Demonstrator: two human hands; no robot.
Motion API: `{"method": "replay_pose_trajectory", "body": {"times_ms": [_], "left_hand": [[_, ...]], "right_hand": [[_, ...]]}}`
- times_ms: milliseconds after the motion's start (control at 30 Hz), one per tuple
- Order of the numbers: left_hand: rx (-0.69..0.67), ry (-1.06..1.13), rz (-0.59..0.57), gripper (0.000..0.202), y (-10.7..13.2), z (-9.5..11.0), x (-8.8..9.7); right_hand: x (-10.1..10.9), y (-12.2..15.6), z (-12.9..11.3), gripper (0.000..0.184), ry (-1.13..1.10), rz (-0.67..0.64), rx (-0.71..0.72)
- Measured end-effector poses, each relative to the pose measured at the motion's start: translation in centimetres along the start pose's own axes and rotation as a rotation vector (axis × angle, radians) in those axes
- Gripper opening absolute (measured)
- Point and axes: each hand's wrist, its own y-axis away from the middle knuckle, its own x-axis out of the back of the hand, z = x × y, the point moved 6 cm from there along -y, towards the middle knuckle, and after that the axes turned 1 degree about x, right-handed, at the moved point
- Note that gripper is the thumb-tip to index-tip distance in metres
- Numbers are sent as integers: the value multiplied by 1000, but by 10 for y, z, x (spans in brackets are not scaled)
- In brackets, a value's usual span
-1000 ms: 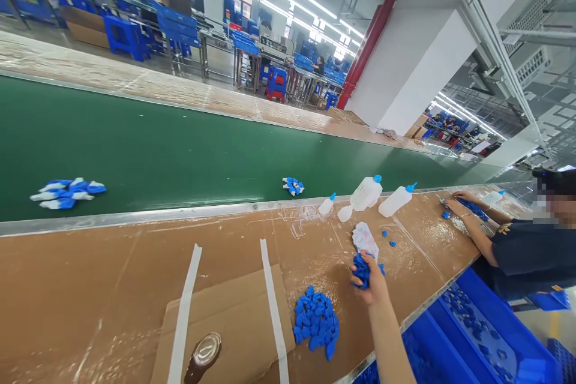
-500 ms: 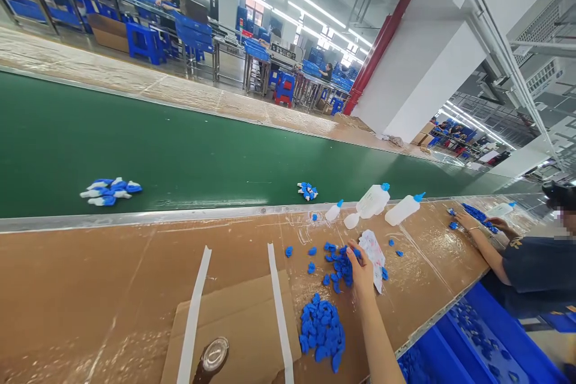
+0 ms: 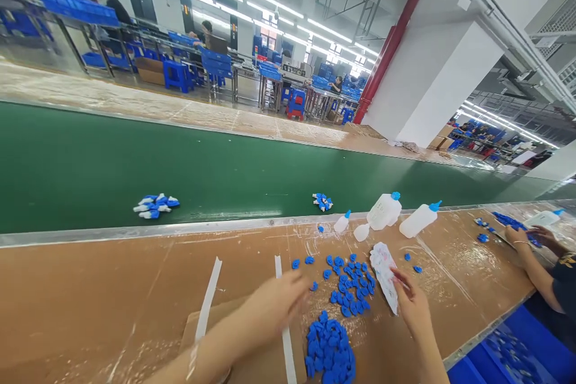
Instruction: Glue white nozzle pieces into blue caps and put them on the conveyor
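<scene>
My left hand (image 3: 281, 303) is smeared by motion over the strips of white tape, just left of the loose blue pieces; what its fingers do cannot be made out. My right hand (image 3: 413, 305) is at the right edge of a crumpled white paper (image 3: 383, 267), thumb and fingers curled together; whatever lies between them is hidden. Small blue moulded pieces (image 3: 353, 285) are spread out left of the paper. A denser pile of blue pieces (image 3: 330, 351) lies nearer to me, between my hands.
Beyond the brown worktop, a green conveyor belt (image 3: 234, 174) carries two clusters of blue-and-white parts (image 3: 156, 206). White bottles with blue caps (image 3: 420, 219) stand along its edge. A co-worker's hand (image 3: 517, 236) handles blue pieces at right. Blue bins (image 3: 481, 366) sit below the table edge.
My left hand has come into view from the lower left, over the tape. My right hand has moved right, from the scattered blue pieces to the paper's edge. The view has shifted.
</scene>
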Motion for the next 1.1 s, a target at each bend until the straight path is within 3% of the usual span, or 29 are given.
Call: {"method": "replay_pose_trajectory", "body": {"times_ms": [133,233,367,500,600,667,833,933,1100], "left_hand": [[162,-52,28,28,-90,-32,14],[202,-56,9,31,-136,-43,4],[200,-39,-45,30,-156,-51,-20],[171,-36,-70,30,-158,-59,-26],[113,-51,-72,30,-151,-53,-23],[39,-63,-81,29,-133,-40,-23],[-260,-101,-217,12,-50,5,-42],[-367,-138,-222,17,-12,16,-51],[-426,-154,-140,27,2,17,-50]], "right_hand": [[26,8,35,41,92,187,-41],[28,16,51,41,121,211,-22],[26,21,61,41,152,183,-23],[25,24,66,44,177,175,-29],[28,31,68,52,184,198,-48],[30,38,68,55,184,216,-67],[34,58,62,52,158,236,-111],[32,71,53,50,124,227,-128],[17,93,34,53,35,161,-102]]}}
